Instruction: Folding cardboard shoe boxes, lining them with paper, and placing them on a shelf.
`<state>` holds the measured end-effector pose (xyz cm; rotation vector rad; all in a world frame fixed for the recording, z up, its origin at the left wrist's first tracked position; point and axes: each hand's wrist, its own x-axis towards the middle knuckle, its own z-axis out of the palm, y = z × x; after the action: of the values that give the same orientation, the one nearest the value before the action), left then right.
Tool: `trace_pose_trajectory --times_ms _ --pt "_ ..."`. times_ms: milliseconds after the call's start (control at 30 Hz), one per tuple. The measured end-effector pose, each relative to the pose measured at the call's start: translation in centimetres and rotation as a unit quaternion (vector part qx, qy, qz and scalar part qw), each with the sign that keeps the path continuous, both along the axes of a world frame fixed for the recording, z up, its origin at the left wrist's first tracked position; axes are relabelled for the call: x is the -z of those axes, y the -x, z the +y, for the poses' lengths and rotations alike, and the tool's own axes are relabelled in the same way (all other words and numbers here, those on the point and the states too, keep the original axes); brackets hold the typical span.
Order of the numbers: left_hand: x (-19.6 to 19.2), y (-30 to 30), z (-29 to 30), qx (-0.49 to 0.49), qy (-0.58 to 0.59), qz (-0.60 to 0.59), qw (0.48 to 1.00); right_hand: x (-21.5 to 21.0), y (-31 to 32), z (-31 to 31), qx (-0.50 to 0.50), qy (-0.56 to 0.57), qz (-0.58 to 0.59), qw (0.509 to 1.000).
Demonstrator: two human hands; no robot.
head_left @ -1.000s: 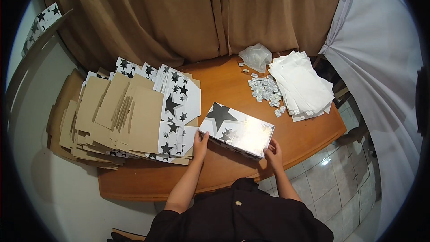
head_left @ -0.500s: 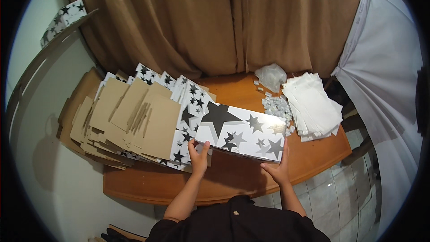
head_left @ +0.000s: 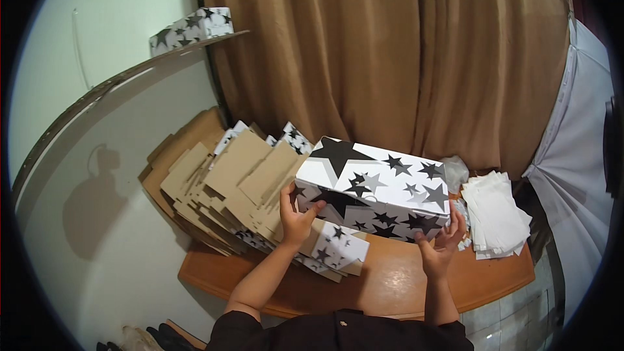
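Note:
Between my hands is a closed white cardboard box (head_left: 377, 198) printed with black and grey stars, lifted above the table. My left hand (head_left: 300, 218) grips its left end, thumb on the front side. At the right end, my right hand (head_left: 442, 239) holds the lower corner with the thumb at the front. The fingers behind and under the box are partly hidden. Left of and beneath the box lies a leaning stack of flat cardboard blanks (head_left: 227, 166), brown on one face and star-printed on the other.
A wooden table (head_left: 390, 279) bears everything. White paper sheets (head_left: 497, 218) are piled at its right, beside a clear plastic bag (head_left: 455, 172) and small pale pieces. Another star-printed box (head_left: 192, 29) rests on a wall shelf (head_left: 123, 81) at upper left. Brown curtains (head_left: 377, 58) hang behind.
The view has swung left and up, bringing more of the shelf into sight. The box has been raised and tilted, so its front side now shows. Both hands still hold it.

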<state>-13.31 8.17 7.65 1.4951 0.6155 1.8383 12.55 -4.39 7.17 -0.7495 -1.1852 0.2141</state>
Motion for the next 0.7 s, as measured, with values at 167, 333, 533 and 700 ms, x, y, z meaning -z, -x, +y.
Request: trace_pose_trajectory --times_ms 167,333,533,700 --pt "-5.3 7.2 2.3 -0.082 -0.065 0.067 0.992 -3.7 5.5 3.6 -0.029 -0.012 0.021 0.999" --pt "-12.3 12.6 3.7 -0.107 -0.181 0.080 0.974 -7.7 10.4 5.8 0.061 -0.020 -0.177 0.982" --pt "-20.2 16.0 7.3 -0.128 -0.274 0.096 0.948 -12.5 14.4 11.8 0.197 -0.108 -0.230 0.947" --pt "-24.5 19.3 6.8 -0.193 -0.314 0.136 0.920 -17.6 16.2 16.3 0.213 -0.189 -0.191 0.939"
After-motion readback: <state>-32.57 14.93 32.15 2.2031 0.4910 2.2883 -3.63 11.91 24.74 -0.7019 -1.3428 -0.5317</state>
